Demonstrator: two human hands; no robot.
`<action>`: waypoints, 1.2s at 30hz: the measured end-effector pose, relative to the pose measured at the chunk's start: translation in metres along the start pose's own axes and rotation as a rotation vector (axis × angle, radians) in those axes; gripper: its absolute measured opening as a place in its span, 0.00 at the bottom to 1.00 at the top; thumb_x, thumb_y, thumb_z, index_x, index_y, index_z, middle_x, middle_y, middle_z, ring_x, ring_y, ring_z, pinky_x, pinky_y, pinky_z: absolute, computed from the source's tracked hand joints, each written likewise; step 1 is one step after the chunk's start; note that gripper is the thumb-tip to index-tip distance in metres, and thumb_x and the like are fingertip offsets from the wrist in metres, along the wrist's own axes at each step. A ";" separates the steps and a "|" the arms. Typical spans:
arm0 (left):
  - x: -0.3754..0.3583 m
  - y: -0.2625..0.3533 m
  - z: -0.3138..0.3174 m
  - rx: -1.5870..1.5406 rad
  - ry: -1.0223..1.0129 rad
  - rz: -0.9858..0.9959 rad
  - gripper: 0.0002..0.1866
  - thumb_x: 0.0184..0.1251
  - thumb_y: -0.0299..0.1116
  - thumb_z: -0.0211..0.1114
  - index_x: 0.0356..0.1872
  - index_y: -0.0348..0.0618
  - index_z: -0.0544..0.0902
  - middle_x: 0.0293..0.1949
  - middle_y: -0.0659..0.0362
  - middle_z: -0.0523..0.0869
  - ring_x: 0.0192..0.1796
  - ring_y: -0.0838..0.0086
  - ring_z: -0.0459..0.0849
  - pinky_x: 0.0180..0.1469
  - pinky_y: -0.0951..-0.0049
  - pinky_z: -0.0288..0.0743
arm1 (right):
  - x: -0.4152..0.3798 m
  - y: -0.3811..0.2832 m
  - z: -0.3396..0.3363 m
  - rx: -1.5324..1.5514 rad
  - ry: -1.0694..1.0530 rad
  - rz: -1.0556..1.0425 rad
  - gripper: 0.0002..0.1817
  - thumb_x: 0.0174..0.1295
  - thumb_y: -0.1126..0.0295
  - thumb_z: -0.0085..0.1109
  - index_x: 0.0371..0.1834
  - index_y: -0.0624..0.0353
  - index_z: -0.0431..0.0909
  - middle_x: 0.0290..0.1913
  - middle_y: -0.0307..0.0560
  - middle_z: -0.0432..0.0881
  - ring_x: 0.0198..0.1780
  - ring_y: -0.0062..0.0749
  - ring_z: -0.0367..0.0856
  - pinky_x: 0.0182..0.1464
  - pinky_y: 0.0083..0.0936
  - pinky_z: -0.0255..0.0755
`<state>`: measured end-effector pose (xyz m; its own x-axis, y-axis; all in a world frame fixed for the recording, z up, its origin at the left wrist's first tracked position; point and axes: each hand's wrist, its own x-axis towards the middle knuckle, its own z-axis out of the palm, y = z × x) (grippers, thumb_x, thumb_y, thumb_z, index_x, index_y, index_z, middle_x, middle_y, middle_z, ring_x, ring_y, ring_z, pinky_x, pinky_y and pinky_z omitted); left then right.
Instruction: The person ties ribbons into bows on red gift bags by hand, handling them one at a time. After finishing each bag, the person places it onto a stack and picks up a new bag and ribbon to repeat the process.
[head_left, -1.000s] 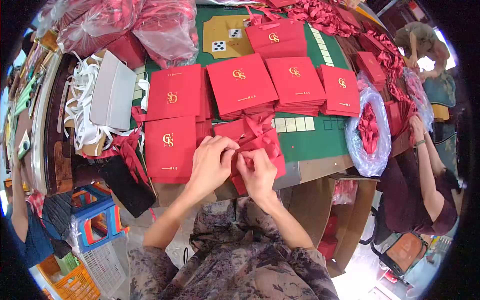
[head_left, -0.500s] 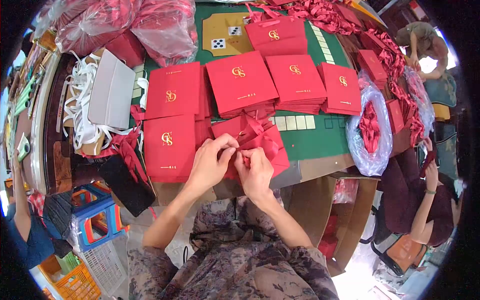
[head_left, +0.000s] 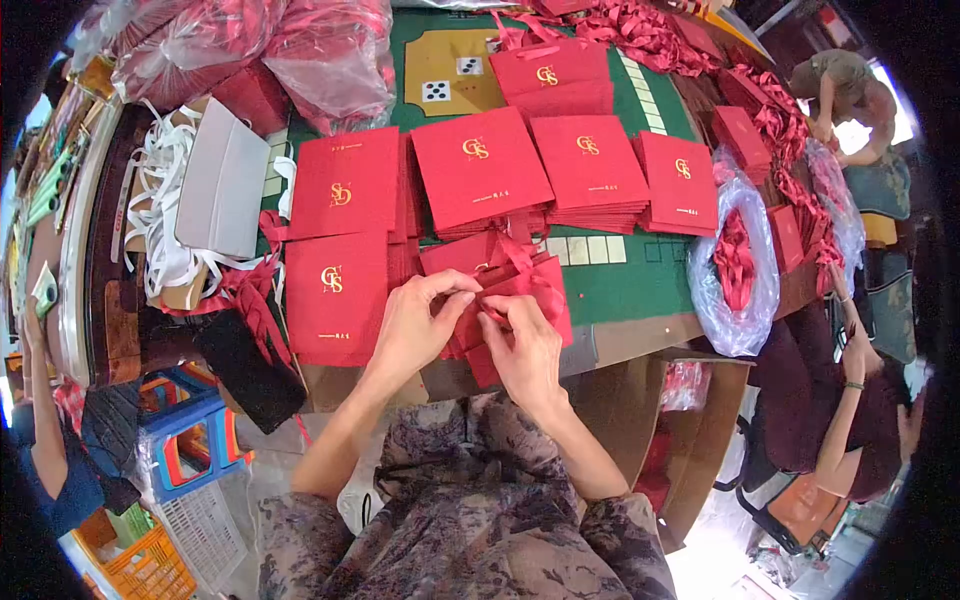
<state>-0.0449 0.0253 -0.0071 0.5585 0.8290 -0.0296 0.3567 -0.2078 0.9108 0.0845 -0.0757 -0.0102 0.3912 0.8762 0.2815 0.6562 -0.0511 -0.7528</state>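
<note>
A red paper bag (head_left: 482,362) with a glossy red ribbon (head_left: 545,294) lies at the near edge of the table, under both hands. My left hand (head_left: 422,318) pinches thumb and forefinger together at the bag's upper edge. Close beside it, my right hand (head_left: 525,350) has its thumb and bent forefinger on the ribbon at the same edge; the exact grip is partly hidden by the fingers. Left of my hands is a stack of red bags (head_left: 338,305) with gold lettering. Behind them lies another red stack (head_left: 480,165).
More red stacks (head_left: 590,165) stand along the green table top (head_left: 640,285). A clear plastic bag of red ribbon (head_left: 735,265) is on the right. White ribbons (head_left: 150,215) and a black item (head_left: 248,365) lie left. Other people sit at both sides; an open cardboard box (head_left: 690,440) stands below.
My right hand has opened its fingers slightly and shifted a little right and down. The ribbon beside it has changed shape. My left hand stays pinched at nearly the same place.
</note>
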 end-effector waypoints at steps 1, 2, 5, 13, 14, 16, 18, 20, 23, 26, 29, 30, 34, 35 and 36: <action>0.000 0.004 -0.001 0.007 -0.017 -0.014 0.07 0.68 0.25 0.66 0.44 0.38 0.88 0.36 0.57 0.91 0.39 0.80 0.85 0.41 0.78 0.76 | 0.000 -0.001 -0.001 0.008 0.006 0.013 0.11 0.59 0.78 0.70 0.43 0.60 0.80 0.38 0.50 0.82 0.35 0.42 0.85 0.36 0.33 0.78; 0.000 0.007 -0.002 0.014 -0.035 -0.029 0.07 0.68 0.25 0.67 0.44 0.40 0.89 0.36 0.56 0.91 0.38 0.79 0.85 0.41 0.78 0.77 | -0.002 0.000 -0.001 0.007 0.007 0.011 0.11 0.59 0.78 0.70 0.43 0.60 0.80 0.38 0.50 0.82 0.35 0.42 0.85 0.36 0.33 0.78; -0.004 0.012 -0.002 0.113 -0.011 0.064 0.07 0.66 0.27 0.68 0.43 0.41 0.90 0.36 0.56 0.92 0.35 0.78 0.84 0.38 0.76 0.76 | -0.006 0.009 0.003 -0.002 0.001 0.004 0.10 0.59 0.78 0.69 0.42 0.61 0.80 0.37 0.50 0.82 0.35 0.42 0.85 0.35 0.33 0.78; -0.004 0.016 -0.005 0.071 -0.057 -0.001 0.11 0.58 0.30 0.75 0.43 0.46 0.90 0.37 0.57 0.91 0.31 0.69 0.80 0.39 0.69 0.77 | 0.000 0.008 -0.018 0.051 -0.033 0.030 0.15 0.55 0.76 0.74 0.43 0.61 0.79 0.41 0.49 0.81 0.37 0.38 0.86 0.36 0.31 0.78; -0.003 0.016 -0.006 0.096 -0.057 -0.002 0.12 0.56 0.30 0.76 0.42 0.46 0.90 0.37 0.58 0.91 0.33 0.67 0.81 0.42 0.68 0.77 | 0.007 0.003 -0.036 -0.017 -0.096 -0.050 0.17 0.54 0.75 0.75 0.46 0.60 0.79 0.44 0.49 0.80 0.42 0.35 0.86 0.37 0.30 0.78; -0.004 0.012 0.000 0.145 -0.017 0.104 0.12 0.54 0.30 0.77 0.41 0.46 0.90 0.36 0.59 0.90 0.35 0.67 0.81 0.42 0.67 0.77 | 0.017 0.002 -0.055 0.040 -0.089 -0.093 0.12 0.57 0.76 0.72 0.43 0.61 0.81 0.42 0.49 0.81 0.43 0.37 0.84 0.40 0.31 0.78; -0.006 0.014 0.005 0.190 0.022 0.211 0.12 0.52 0.29 0.77 0.40 0.47 0.90 0.35 0.60 0.90 0.37 0.66 0.81 0.43 0.66 0.78 | 0.034 -0.003 -0.068 0.034 -0.077 -0.170 0.06 0.61 0.77 0.67 0.39 0.62 0.82 0.39 0.49 0.82 0.43 0.41 0.84 0.44 0.32 0.77; -0.009 0.019 0.009 0.236 0.016 0.320 0.11 0.51 0.27 0.76 0.38 0.48 0.89 0.34 0.61 0.89 0.39 0.64 0.80 0.43 0.65 0.78 | 0.048 0.005 -0.071 0.002 -0.205 -0.224 0.05 0.62 0.76 0.66 0.39 0.61 0.82 0.38 0.49 0.82 0.43 0.41 0.84 0.45 0.33 0.77; -0.011 0.022 0.011 0.288 0.029 0.405 0.10 0.52 0.25 0.74 0.37 0.48 0.89 0.33 0.61 0.88 0.38 0.64 0.80 0.42 0.66 0.78 | 0.068 0.019 -0.073 -0.061 -0.479 -0.301 0.06 0.65 0.73 0.62 0.42 0.62 0.82 0.37 0.49 0.83 0.43 0.42 0.84 0.44 0.34 0.76; -0.014 0.021 0.011 0.288 0.036 0.450 0.10 0.53 0.22 0.73 0.36 0.47 0.90 0.32 0.61 0.87 0.38 0.64 0.80 0.41 0.67 0.78 | 0.075 0.032 -0.070 0.125 -0.741 -0.203 0.11 0.68 0.66 0.56 0.41 0.63 0.83 0.38 0.51 0.85 0.42 0.47 0.85 0.45 0.37 0.76; -0.015 0.019 0.015 0.279 0.037 0.583 0.10 0.53 0.21 0.72 0.36 0.47 0.90 0.32 0.62 0.85 0.39 0.64 0.80 0.40 0.67 0.78 | 0.079 0.044 -0.064 0.161 -0.888 -0.100 0.11 0.69 0.66 0.57 0.41 0.63 0.83 0.38 0.52 0.87 0.41 0.41 0.86 0.45 0.34 0.77; -0.016 0.021 0.015 0.278 0.033 0.583 0.10 0.53 0.21 0.72 0.36 0.47 0.90 0.32 0.62 0.85 0.39 0.64 0.80 0.40 0.67 0.78 | 0.081 0.045 -0.062 0.235 -0.912 -0.056 0.11 0.69 0.65 0.58 0.42 0.63 0.84 0.38 0.52 0.87 0.40 0.36 0.86 0.45 0.32 0.77; -0.014 0.026 0.011 0.273 0.039 0.534 0.12 0.53 0.18 0.70 0.36 0.48 0.90 0.34 0.61 0.83 0.40 0.64 0.80 0.41 0.66 0.78 | 0.079 0.046 -0.067 0.240 -0.926 -0.029 0.11 0.70 0.66 0.59 0.44 0.62 0.85 0.37 0.47 0.88 0.39 0.27 0.85 0.45 0.29 0.77; -0.013 0.024 0.010 0.283 0.034 0.531 0.12 0.53 0.18 0.70 0.36 0.48 0.90 0.34 0.60 0.82 0.41 0.64 0.80 0.41 0.66 0.78 | 0.078 0.047 -0.069 0.355 -0.928 0.015 0.11 0.71 0.66 0.59 0.45 0.63 0.85 0.37 0.44 0.88 0.39 0.24 0.84 0.45 0.27 0.77; -0.011 0.022 0.008 0.272 0.009 0.564 0.15 0.53 0.18 0.68 0.40 0.48 0.89 0.37 0.61 0.82 0.41 0.63 0.79 0.41 0.65 0.79 | 0.077 0.048 -0.070 0.471 -0.926 0.058 0.11 0.72 0.67 0.59 0.45 0.64 0.85 0.37 0.41 0.88 0.40 0.21 0.82 0.46 0.25 0.77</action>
<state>-0.0378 0.0072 0.0099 0.7107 0.5569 0.4298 0.1873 -0.7388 0.6474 0.1912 -0.0440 0.0167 -0.3651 0.9134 -0.1800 0.2559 -0.0874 -0.9627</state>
